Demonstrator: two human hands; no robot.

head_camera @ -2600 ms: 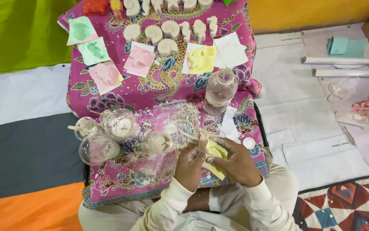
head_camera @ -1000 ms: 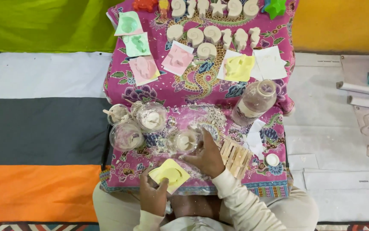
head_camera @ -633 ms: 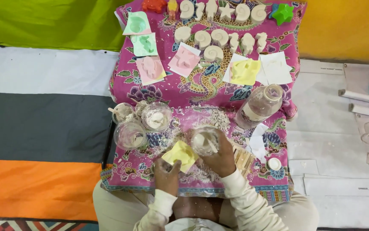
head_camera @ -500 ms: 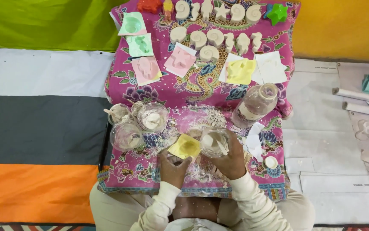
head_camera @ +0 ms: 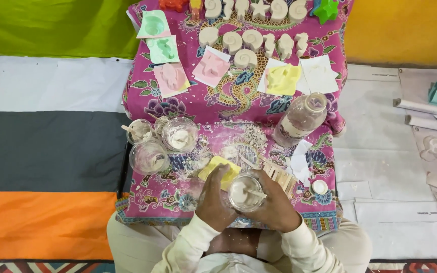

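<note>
Pink cloth (head_camera: 178, 101) below: left hand (head_camera: 216, 199) grips yellow mould (head_camera: 219, 171), right hand (head_camera: 274, 207) grips plastic cup (head_camera: 246, 192).

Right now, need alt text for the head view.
Seen from above, a seated person's left hand holds a yellow mould beside a clear cup of white mix in the right hand. The pink cloth carries more cups, a bottle and white casts.

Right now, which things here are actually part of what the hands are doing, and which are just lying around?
In hand:
- yellow mould, under the left hand
- clear cup of white mix with a stick in it, held by the right hand

Lying about:
- three clear cups to the left
- bottle
- wooden sticks
- white cap
- white cast shapes and coloured moulds further off
</note>
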